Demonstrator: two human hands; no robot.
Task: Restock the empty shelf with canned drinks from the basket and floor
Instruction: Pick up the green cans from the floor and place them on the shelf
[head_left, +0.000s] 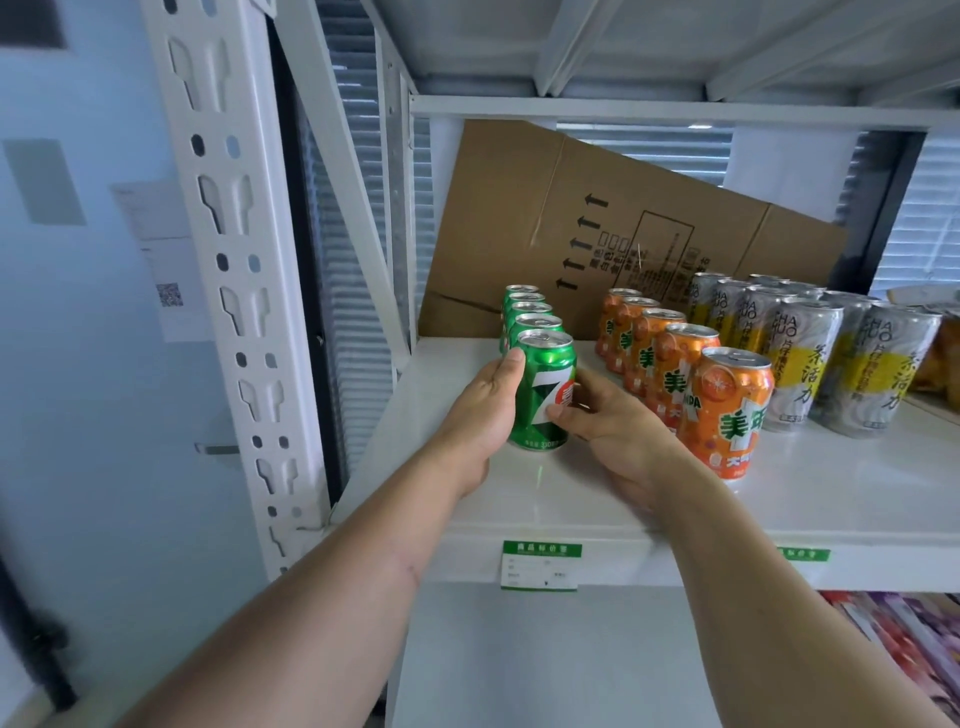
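A green can (543, 395) stands upright on the white shelf (831, 493), at the front of a row of several green cans (524, 309). My left hand (480, 415) grips its left side, thumb up near the rim. My right hand (613, 431) holds its right side, thumb across the label. To the right runs a row of several orange cans (727, 410), and beyond it two rows of taller grey-and-yellow cans (802, 364).
A flattened cardboard box (597, 228) leans against the back of the shelf. The white slotted upright (234, 260) frames the left side. A green-edged price tag (540, 565) hangs on the shelf's front lip. Colourful packets (904, 639) lie on the shelf below at right.
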